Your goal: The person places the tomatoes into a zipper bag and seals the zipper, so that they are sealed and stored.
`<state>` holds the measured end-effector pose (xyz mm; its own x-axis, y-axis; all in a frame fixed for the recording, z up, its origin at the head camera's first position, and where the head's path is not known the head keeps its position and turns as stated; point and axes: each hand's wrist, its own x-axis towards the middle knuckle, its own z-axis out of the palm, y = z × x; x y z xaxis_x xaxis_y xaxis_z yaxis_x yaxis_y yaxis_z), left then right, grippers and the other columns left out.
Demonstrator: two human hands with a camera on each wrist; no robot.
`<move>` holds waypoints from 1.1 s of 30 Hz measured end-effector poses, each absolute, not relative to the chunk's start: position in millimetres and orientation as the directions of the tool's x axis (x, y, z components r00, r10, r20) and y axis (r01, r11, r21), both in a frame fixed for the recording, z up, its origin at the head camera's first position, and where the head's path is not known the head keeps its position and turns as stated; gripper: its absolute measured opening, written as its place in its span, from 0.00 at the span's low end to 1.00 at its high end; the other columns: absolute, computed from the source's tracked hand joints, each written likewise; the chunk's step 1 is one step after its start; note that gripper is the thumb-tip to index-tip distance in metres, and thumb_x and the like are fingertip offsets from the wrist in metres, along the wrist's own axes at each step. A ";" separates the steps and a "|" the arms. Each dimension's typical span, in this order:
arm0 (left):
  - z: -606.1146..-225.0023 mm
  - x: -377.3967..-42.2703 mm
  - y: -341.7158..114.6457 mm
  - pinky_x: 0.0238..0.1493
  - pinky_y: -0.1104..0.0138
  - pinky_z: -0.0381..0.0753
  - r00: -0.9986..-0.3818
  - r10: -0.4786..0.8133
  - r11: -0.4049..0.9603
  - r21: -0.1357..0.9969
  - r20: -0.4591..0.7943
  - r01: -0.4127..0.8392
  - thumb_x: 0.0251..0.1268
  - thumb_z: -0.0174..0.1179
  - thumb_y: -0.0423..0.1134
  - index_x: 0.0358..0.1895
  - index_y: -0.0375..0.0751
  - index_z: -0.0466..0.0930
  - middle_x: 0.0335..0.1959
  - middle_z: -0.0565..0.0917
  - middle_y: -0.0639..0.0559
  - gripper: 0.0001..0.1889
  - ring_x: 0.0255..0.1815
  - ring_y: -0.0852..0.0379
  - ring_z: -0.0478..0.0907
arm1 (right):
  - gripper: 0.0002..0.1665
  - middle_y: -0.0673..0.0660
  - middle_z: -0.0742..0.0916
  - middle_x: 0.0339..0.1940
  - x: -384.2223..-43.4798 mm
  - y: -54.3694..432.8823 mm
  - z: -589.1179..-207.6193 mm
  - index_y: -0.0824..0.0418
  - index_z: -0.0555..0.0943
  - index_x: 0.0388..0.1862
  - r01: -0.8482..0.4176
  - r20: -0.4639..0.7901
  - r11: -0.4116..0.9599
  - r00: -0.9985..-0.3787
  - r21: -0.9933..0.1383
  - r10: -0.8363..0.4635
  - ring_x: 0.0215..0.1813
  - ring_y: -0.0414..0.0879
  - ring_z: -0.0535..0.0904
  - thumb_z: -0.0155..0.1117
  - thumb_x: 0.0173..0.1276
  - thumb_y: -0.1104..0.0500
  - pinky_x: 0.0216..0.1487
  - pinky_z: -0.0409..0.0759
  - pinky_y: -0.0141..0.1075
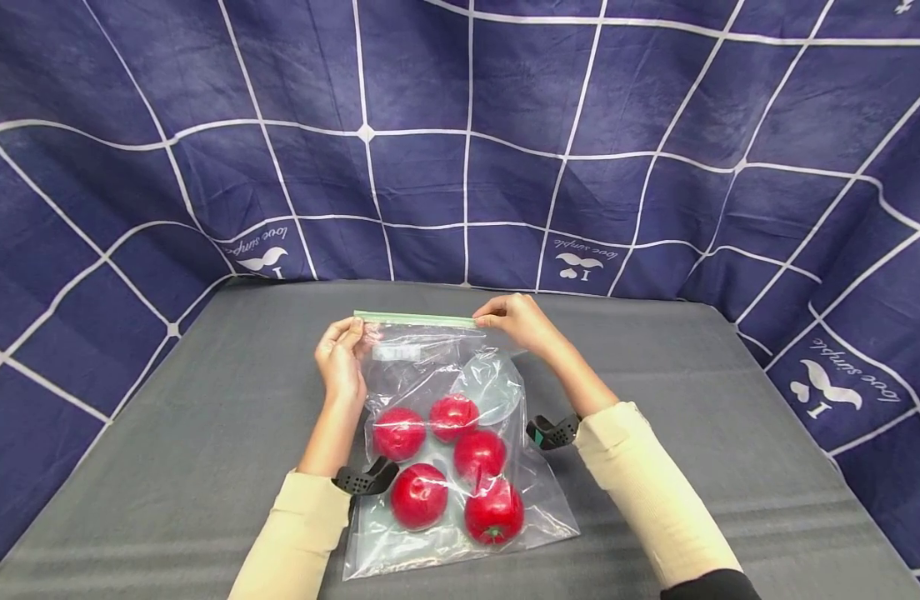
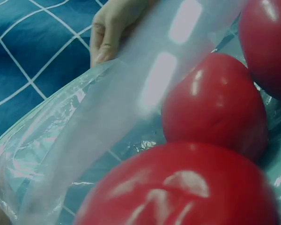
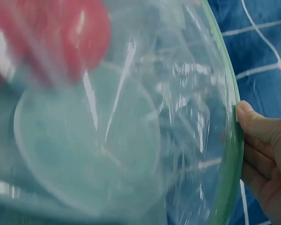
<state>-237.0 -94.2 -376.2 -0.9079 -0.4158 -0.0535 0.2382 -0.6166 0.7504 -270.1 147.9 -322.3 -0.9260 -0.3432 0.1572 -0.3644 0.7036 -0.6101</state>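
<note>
A clear zip bag (image 1: pixel 400 554) lies on the grey cloth with its mouth toward the back, several red tomatoes (image 1: pixel 418 497) inside. One tomato (image 1: pixel 493 510) near the bottom shows a green stem end. My left hand (image 1: pixel 342 354) pinches the left end of the pale green zip strip (image 1: pixel 418 318). Toward the strip's right end, my right hand (image 1: pixel 523 321) grips it between thumb and fingers, as the right wrist view shows at the strip's edge (image 3: pixel 232 140). A pale round disc (image 1: pixel 497 387) shows through the plastic at the bag's upper right.
Grey cloth (image 1: pixel 205 433) covers the table on both sides of the bag. Behind and at the sides hangs a blue curtain (image 1: pixel 422 183) with white grid lines. Each wrist wears a black band (image 1: pixel 366 479).
</note>
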 end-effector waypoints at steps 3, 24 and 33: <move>-380.4 -239.8 -96.6 0.25 0.76 0.77 -0.917 -0.393 -0.645 0.732 -0.074 0.217 0.61 0.51 0.27 0.22 0.43 0.76 0.15 0.81 0.55 0.11 0.16 0.64 0.77 | 0.10 0.56 0.88 0.32 -273.3 162.3 -325.1 0.61 0.85 0.35 -0.357 0.161 0.717 -0.930 -0.599 -0.329 0.36 0.43 0.79 0.63 0.58 0.58 0.40 0.75 0.34; -403.8 -264.2 -84.0 0.21 0.75 0.75 -0.887 -0.427 -0.632 0.760 -0.176 0.154 0.58 0.52 0.25 0.18 0.45 0.78 0.18 0.80 0.59 0.15 0.17 0.67 0.75 | 0.11 0.60 0.87 0.32 -277.0 227.5 -355.7 0.64 0.85 0.35 -0.222 0.162 0.804 -0.974 -0.552 -0.157 0.29 0.38 0.78 0.62 0.59 0.59 0.35 0.73 0.33; -396.8 -273.6 -91.7 0.28 0.75 0.75 -0.938 -0.277 -0.523 0.852 -0.206 -0.032 0.62 0.50 0.32 0.31 0.44 0.71 0.19 0.76 0.61 0.04 0.16 0.67 0.75 | 0.13 0.63 0.86 0.31 -280.3 222.7 -371.1 0.66 0.84 0.38 -0.113 0.221 0.718 -0.973 -0.687 0.058 0.30 0.45 0.80 0.58 0.63 0.59 0.30 0.73 0.27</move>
